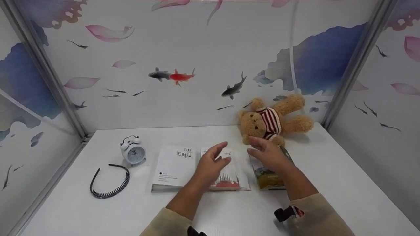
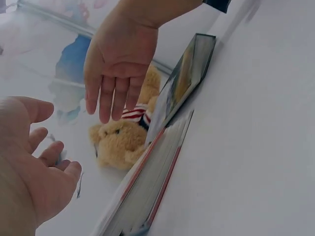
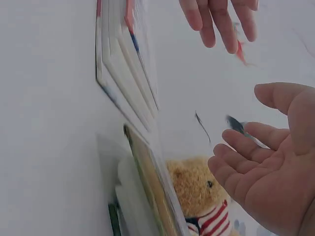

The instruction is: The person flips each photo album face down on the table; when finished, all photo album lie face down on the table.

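Observation:
My left hand hovers over the middle book, which has a white cover with a red strip; its thumb and fingers are apart and hold nothing. Above the right-hand book, with its green and yellow picture cover, hangs my right hand, also holding nothing. The palms face each other across a gap, as the left wrist view shows with the right hand and left hand. Behind the right hand a brown teddy bear in a striped shirt lies on its side.
A thick white book lies left of the middle one. Farther left stand a white alarm clock and, nearer me, a black toothed headband. The white table is enclosed by printed panels at the back and sides.

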